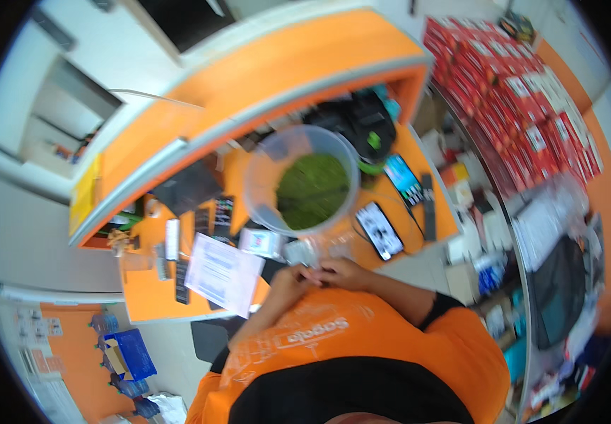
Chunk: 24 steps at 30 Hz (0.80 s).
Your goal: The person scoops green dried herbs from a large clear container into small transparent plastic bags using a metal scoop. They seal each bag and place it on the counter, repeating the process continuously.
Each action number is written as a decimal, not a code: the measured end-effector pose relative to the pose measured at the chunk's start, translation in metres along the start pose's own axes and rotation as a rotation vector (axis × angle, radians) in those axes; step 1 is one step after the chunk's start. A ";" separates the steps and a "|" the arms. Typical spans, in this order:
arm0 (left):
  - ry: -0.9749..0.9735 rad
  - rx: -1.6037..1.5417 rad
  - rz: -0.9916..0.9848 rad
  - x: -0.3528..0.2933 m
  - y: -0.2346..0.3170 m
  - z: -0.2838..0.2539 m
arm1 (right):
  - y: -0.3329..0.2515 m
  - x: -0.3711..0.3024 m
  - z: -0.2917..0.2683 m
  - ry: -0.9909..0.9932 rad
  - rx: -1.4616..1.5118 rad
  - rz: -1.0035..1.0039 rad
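Close in front of my orange and black shirt, my left hand (290, 284) and my right hand (342, 274) meet with fingers pinched together. A clear plastic bag (301, 252) shows right at the fingertips, and both hands seem to grip its near edge. Just beyond stands a large translucent bucket (261, 185) with green powder (312, 191) inside. Some dark stick-like shape lies across the powder, too blurred to name. A phone with a lit screen (379, 231) lies to the right of my hands. Left of them are a small white box (261, 243) and a printed paper sheet (225, 273).
The orange desk (153, 297) also carries a second phone (404, 179), a dark strap (428, 206), a black machine (351, 127) and remotes (181, 281). A raised orange shelf (263, 60) curves behind. Stacked red boxes (517, 106) fill the right-hand rack; a blue crate (136, 355) stands lower left.
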<state>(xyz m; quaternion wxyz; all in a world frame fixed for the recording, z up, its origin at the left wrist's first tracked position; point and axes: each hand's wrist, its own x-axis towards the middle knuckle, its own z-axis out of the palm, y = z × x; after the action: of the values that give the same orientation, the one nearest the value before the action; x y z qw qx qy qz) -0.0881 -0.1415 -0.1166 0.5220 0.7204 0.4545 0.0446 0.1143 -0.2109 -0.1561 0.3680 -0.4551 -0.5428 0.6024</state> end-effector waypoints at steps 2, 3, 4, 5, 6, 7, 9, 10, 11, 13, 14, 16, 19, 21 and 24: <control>-0.050 0.031 0.061 -0.001 0.018 -0.006 | 0.020 0.003 -0.001 0.002 -0.056 -0.021; -0.073 -0.044 0.111 0.003 -0.010 -0.004 | 0.020 0.004 0.004 -0.011 0.016 -0.006; -0.100 -0.173 0.080 0.003 -0.006 -0.005 | 0.022 0.005 0.004 -0.003 0.092 0.026; -0.089 -0.199 0.095 0.008 -0.027 0.001 | 0.025 0.006 0.007 -0.018 0.132 0.009; -0.127 -0.315 0.164 0.009 -0.025 0.002 | 0.029 0.007 0.006 -0.018 0.177 0.004; -0.159 -0.350 0.145 0.009 -0.026 0.001 | 0.028 0.010 0.007 -0.035 0.188 -0.011; -0.184 -0.357 0.136 0.007 -0.023 -0.001 | 0.021 0.011 0.007 -0.063 0.221 -0.029; -0.169 -0.326 0.145 0.004 -0.019 -0.004 | 0.012 0.014 0.005 -0.076 0.132 -0.010; -0.172 -0.293 0.155 0.002 -0.015 -0.003 | 0.005 0.011 0.003 -0.070 0.047 0.012; -0.054 -0.399 0.098 0.004 -0.017 0.001 | 0.014 0.018 0.004 0.022 -0.120 -0.094; 0.004 -0.457 0.063 0.001 -0.015 0.001 | 0.017 0.020 0.007 0.092 -0.186 -0.088; 0.087 -0.212 0.103 -0.006 -0.008 -0.002 | 0.022 0.026 0.009 0.231 -0.316 -0.083; 0.145 0.133 0.119 -0.012 -0.003 -0.011 | 0.004 0.024 0.011 0.102 -0.589 -0.105; 0.137 0.229 0.140 -0.015 -0.004 -0.011 | 0.003 0.026 0.017 0.138 -0.459 -0.097; 0.135 0.186 0.195 -0.015 -0.009 -0.011 | -0.016 0.030 0.031 0.177 -0.074 0.049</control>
<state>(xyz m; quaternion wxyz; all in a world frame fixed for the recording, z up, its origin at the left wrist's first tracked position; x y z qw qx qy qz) -0.1083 -0.1437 -0.1125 0.4144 0.8017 0.4187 0.1013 0.0751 -0.1903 -0.1444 0.3827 -0.5328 -0.5187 0.5483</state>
